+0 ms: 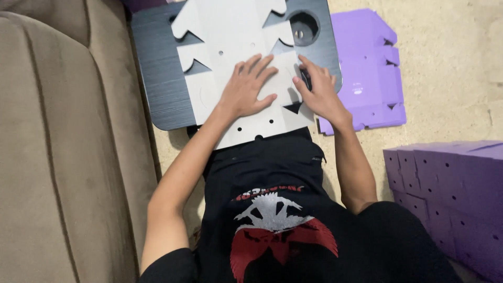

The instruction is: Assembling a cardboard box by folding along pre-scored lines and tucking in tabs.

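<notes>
Pressing: L hand [246, 89] & R hand [319, 94] on white card blank [220, 31]

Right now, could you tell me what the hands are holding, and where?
Nothing is gripped: left hand presses flat on the white sheet; right hand presses beside it.

Both hands, left [246, 89] and right [317, 91], pressed flat on a white die-cut sheet [225, 31] over a dark surface [157, 78]; purple sheets [367, 68] lay beside.
</notes>
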